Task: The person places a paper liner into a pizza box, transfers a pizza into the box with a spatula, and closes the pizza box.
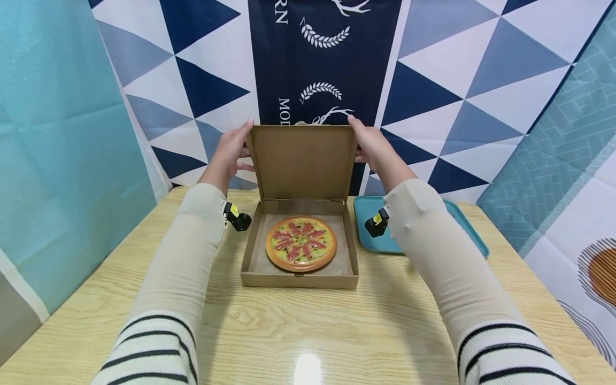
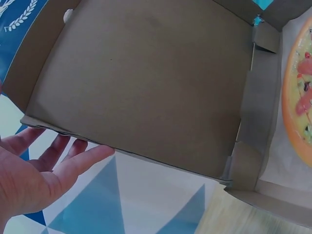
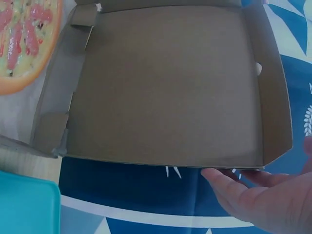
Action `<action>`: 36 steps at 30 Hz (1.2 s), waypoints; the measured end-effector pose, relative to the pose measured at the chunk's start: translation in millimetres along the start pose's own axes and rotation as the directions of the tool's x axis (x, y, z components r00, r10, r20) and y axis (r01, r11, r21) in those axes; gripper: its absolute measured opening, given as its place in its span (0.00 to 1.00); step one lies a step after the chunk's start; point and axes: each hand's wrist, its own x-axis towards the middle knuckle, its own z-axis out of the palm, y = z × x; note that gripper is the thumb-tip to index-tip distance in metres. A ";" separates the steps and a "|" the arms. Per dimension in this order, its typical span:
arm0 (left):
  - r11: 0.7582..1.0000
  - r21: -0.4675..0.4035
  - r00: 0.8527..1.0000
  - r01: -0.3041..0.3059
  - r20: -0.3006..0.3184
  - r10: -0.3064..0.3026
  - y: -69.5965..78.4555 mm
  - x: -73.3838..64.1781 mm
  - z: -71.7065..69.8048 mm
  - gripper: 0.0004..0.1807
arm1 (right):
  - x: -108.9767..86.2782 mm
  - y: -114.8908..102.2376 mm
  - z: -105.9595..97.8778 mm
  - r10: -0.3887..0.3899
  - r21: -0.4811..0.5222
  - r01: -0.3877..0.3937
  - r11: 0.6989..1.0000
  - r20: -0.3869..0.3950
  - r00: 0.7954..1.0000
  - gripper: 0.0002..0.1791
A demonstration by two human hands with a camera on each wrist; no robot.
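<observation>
A brown cardboard pizza box (image 1: 299,280) lies on the table with its lid (image 1: 302,160) raised upright. Inside, a pizza (image 1: 300,244) with a pale topping and reddish strips rests on a paper liner (image 1: 340,264). My left hand (image 1: 230,152) touches the lid's left side near its top corner, fingers fairly straight; in the left wrist view the fingertips (image 2: 105,150) meet the edge. At the opposite corner, my right hand (image 1: 372,144) touches the lid's right side, fingers extended along the edge in the right wrist view. Both thumbs are near the lid's top corners.
Right of the box lies a blue tray (image 1: 375,243), partly hidden by the right forearm. The wooden table (image 1: 279,326) runs back to a patterned cloth (image 1: 423,96) behind the lid. A teal cloth (image 1: 62,133) hangs at the left.
</observation>
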 end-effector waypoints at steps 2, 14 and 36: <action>1.000 0.006 1.000 0.013 -0.004 -0.013 0.8 0.7 -1.5 0.42 | 0.1 -1.2 1.7 0.001 -0.021 -0.002 1.000 -0.011 1.000 0.46; 0.999 -0.030 0.999 -0.024 0.039 0.026 -2.1 -2.8 -8.2 0.32 | -6.7 5.7 3.3 -0.027 0.052 0.030 0.998 -0.058 0.998 0.40; 0.966 0.182 0.980 -0.185 0.112 0.166 -21.3 -36.6 -27.1 0.21 | -45.1 37.0 4.9 -0.150 0.007 0.151 0.989 -0.037 0.988 0.29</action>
